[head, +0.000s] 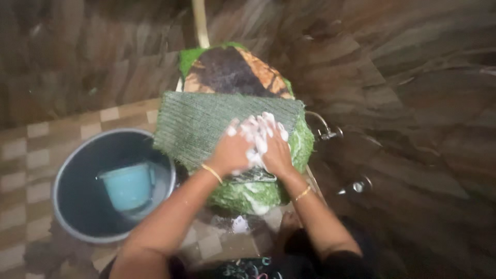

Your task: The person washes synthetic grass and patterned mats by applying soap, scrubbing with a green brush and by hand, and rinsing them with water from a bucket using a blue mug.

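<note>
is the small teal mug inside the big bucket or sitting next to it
Inside. The teal mug sits within the rim of the grey bucket, its dark inner wall showing all around it.

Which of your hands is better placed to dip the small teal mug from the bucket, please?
Left hand, probably: the bucket with the teal mug sits on its side; the right hand is farther.

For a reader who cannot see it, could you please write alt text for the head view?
Left hand and right hand, covered in suds, press together on a green cloth draped over a raised support. A grey tub with a teal mug inside stands on the tiled floor; a wall tap is beside the cloth.
</note>
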